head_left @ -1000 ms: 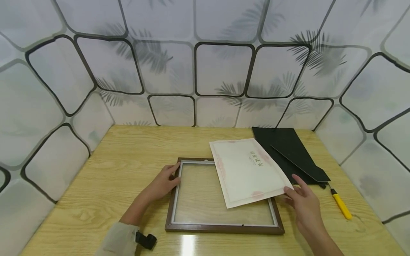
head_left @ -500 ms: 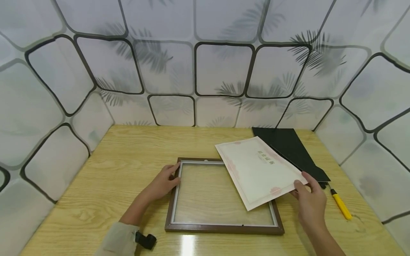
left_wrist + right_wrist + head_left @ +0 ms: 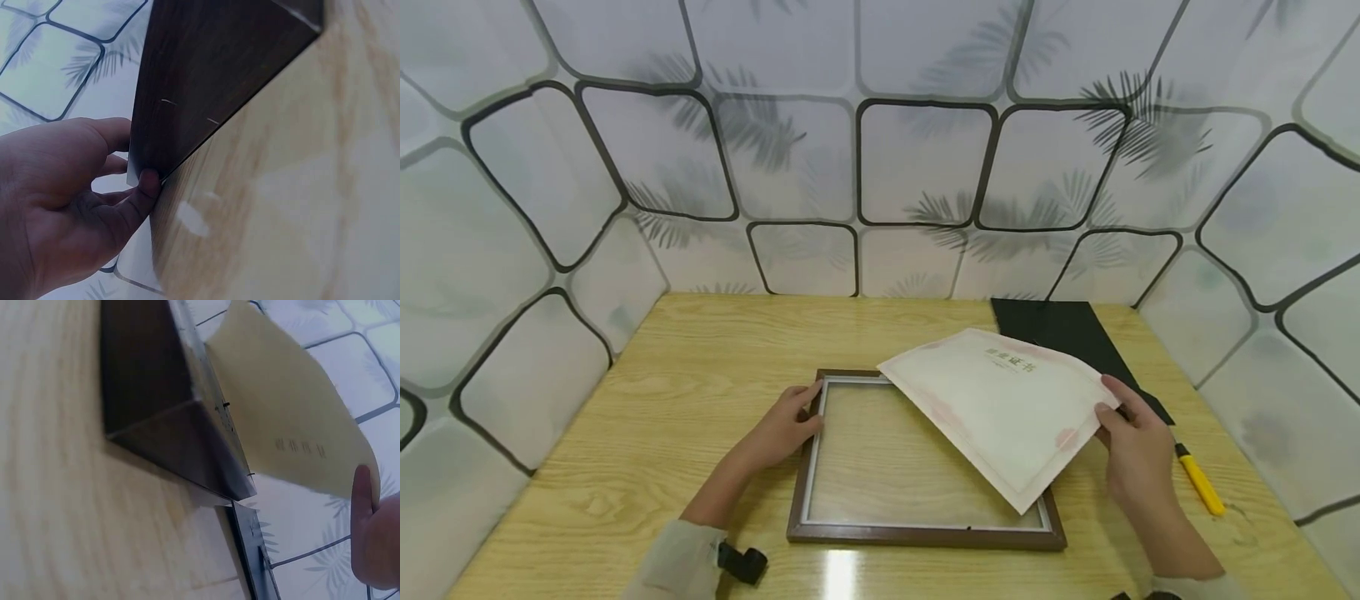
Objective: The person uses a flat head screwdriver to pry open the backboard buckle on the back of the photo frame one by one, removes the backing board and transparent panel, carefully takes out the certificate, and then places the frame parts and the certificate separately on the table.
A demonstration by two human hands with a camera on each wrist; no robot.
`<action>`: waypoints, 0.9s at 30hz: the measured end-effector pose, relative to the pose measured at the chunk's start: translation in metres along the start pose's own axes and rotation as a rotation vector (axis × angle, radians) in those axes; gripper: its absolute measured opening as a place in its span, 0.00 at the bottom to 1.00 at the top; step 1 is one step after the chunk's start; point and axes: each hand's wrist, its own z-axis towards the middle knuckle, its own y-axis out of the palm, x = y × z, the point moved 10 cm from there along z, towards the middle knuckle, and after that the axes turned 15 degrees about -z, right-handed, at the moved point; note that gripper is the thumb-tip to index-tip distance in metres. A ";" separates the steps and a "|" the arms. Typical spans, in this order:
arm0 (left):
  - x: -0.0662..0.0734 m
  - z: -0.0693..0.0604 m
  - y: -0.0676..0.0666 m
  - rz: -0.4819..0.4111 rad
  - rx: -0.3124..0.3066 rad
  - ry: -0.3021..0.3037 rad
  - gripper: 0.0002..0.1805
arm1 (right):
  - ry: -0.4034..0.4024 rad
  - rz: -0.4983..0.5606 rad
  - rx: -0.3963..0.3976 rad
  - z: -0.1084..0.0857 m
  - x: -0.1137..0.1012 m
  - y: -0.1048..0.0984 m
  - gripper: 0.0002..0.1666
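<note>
A brown picture frame [image 3: 925, 536] with a pale inner lip and a see-through pane lies flat on the wooden table [image 3: 700, 350]. My left hand [image 3: 781, 429] grips its left side near the far corner; in the left wrist view the thumb [image 3: 148, 183] presses against the dark frame edge. Above the frame's right part, my right hand [image 3: 1138, 462] pinches one corner of a cream certificate sheet [image 3: 992, 408] with pink patches and printed characters. The sheet slants and bows slightly, its lowest corner over the frame's near right. The right wrist view shows the sheet's underside [image 3: 275, 400].
Black boards [image 3: 1060, 321] lie at the back right, partly hidden by the sheet. To their near side is a tool with a yellow handle [image 3: 1201, 483]. Patterned cloth walls [image 3: 925, 167] enclose the table at the back and sides.
My right hand has moved rightward and up with the certificate, which has turned so its near corner points toward me and its far left corner swings left. The left hand stays on the frame.
</note>
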 end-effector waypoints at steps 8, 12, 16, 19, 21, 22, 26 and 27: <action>0.000 0.000 0.000 0.008 0.001 0.006 0.36 | -0.111 -0.125 -0.293 0.026 -0.009 0.029 0.30; 0.000 0.000 0.000 0.014 0.007 0.007 0.36 | -0.100 -0.293 -0.345 0.048 -0.004 0.041 0.30; 0.000 0.000 0.002 0.011 0.004 0.003 0.36 | -0.050 -0.264 -0.376 0.064 0.000 0.052 0.35; 0.000 0.000 0.003 0.001 -0.002 0.001 0.36 | -0.042 -0.225 -0.431 0.068 0.000 0.061 0.41; 0.000 0.001 0.003 -0.001 -0.006 0.001 0.36 | -0.062 -0.246 -0.460 0.068 -0.001 0.067 0.43; -0.001 0.001 0.003 0.001 -0.004 -0.001 0.36 | -0.077 -0.265 -0.467 0.069 -0.002 0.070 0.43; -0.001 0.001 0.001 0.012 0.003 0.001 0.36 | -0.125 -0.376 -0.437 0.073 -0.007 0.077 0.41; -0.001 0.000 0.000 0.014 0.007 0.003 0.36 | -0.129 -0.398 -0.424 0.075 -0.008 0.079 0.40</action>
